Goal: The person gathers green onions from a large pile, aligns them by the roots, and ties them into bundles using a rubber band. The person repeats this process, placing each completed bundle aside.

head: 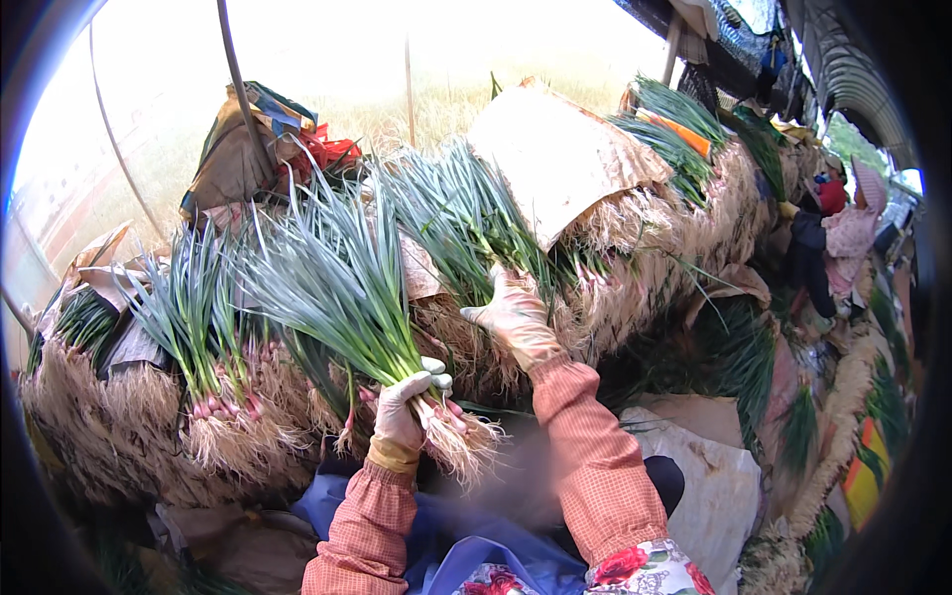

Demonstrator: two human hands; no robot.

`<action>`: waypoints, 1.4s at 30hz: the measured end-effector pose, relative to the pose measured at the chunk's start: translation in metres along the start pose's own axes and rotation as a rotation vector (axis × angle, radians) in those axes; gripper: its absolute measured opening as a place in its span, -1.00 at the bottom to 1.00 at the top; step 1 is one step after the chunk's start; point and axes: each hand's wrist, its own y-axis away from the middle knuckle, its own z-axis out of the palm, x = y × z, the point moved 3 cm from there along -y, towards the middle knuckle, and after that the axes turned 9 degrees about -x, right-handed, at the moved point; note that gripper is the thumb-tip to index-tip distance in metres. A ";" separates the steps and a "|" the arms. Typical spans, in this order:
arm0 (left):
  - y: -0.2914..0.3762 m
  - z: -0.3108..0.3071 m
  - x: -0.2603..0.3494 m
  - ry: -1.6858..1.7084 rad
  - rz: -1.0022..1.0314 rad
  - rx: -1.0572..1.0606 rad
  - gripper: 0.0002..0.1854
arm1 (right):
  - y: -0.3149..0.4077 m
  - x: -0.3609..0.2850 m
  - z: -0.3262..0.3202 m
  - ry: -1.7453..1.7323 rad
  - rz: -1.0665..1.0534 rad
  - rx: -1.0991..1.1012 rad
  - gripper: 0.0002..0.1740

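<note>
My left hand (401, 413), in a pale glove, grips a bunch of green onions (357, 282) near the base of the stems. Its leaves fan toward the upper left, and the pinkish bulbs and stringy roots hang below my fist. My right hand (518, 316), also gloved, is at the root end of another heap of green onions (465, 212) on the stack. Its thumb sticks out to the left, away from the fingers, and nothing is visibly held in it. The far fingers are partly hidden. Left of my left hand, another bunch (212, 364) rests on the stacked roots.
A pale sack sheet (569, 160) covers part of the long stack of roots (669, 223). Behind the stack stand thin poles (245, 89) and crumpled sacks (230, 141). A white sack (688, 483) lies low at right. Farther right, a person (851, 230) is beside the stack.
</note>
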 end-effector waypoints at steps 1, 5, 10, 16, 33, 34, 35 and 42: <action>-0.005 0.015 -0.005 -0.003 -0.025 -0.043 -0.64 | -0.013 0.016 0.009 0.243 0.043 -0.014 -0.10; 0.008 0.011 0.009 -0.028 0.000 0.016 -0.56 | -0.014 0.022 -0.019 -0.226 0.116 -0.103 -0.59; -0.002 0.007 -0.006 -0.092 0.097 0.034 -0.63 | 0.035 0.077 -0.030 -1.182 -0.023 -0.001 -0.58; -0.009 -0.003 -0.028 -0.042 0.081 0.044 -0.65 | 0.075 0.090 0.005 -1.914 -0.212 0.094 -0.56; 0.010 0.048 0.018 0.060 0.071 -0.177 -0.72 | 0.029 0.043 0.023 0.013 0.051 -0.078 -0.70; 0.010 0.040 0.024 -0.022 0.060 -0.133 -0.64 | 0.029 0.038 0.019 -0.291 0.061 -0.032 -0.73; 0.011 0.042 0.030 -0.045 0.033 -0.135 -0.62 | 0.034 0.035 0.015 -0.596 0.071 0.010 -0.75; -0.006 0.017 0.002 0.013 -0.074 -0.126 -0.68 | 0.102 0.011 0.026 -0.929 -0.224 -0.405 -0.59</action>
